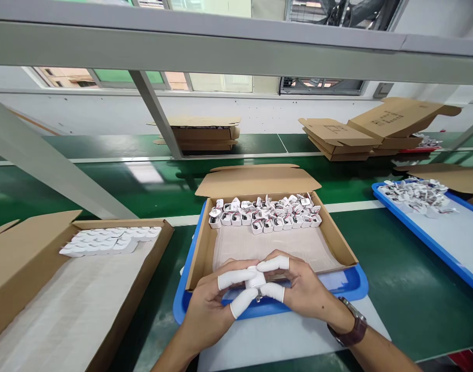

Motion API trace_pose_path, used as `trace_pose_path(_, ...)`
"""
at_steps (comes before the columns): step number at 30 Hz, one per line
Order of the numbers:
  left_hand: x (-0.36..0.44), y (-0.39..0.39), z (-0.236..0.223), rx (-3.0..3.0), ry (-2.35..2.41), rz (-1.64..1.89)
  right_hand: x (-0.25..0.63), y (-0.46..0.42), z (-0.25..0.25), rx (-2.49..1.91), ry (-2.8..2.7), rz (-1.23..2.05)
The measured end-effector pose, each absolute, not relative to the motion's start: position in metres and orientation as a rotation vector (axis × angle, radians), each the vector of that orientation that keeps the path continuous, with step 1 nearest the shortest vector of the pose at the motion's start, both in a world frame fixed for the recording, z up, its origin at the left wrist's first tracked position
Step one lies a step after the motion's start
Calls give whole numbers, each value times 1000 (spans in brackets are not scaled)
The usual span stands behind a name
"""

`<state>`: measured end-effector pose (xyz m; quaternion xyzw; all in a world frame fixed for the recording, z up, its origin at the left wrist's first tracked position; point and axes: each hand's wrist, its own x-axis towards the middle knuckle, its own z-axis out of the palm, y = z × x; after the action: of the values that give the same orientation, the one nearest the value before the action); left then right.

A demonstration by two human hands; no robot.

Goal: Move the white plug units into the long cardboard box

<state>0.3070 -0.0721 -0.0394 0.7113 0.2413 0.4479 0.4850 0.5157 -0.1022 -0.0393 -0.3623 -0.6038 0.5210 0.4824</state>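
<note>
Between my two hands is a small white plastic housing (255, 279) with a little metal piece at its lower edge. My left hand (216, 297) pinches it from the left, thumb and forefinger in white finger cots. From the right, my right hand (298, 284) grips the same housing, its thumb and forefinger also in finger cots. Just beyond the hands stands an open cardboard box (337, 237), with rows of similar white housings with wires (267, 212) along its far side. Under that box is a blue tray (360, 284).
At left, another open carton (131, 289) holds rows of white caps (108, 240). A blue tray (426, 237) at right carries a heap of white parts (418, 194). Flat cartons (337, 137) lie at the back. A grey frame post (154, 113) and crossbar (236, 51) stand ahead.
</note>
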Motion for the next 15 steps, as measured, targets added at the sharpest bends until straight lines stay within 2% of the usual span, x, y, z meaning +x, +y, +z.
trace_pose_path(7, 305, -71, -38, 1664, 543, 972, 516, -102, -41, -890, -1470, 1252)
trace_pose_path(15, 309, -76, -42, 1847, 702, 1070, 519, -102, -43, -942, -1591, 1157)
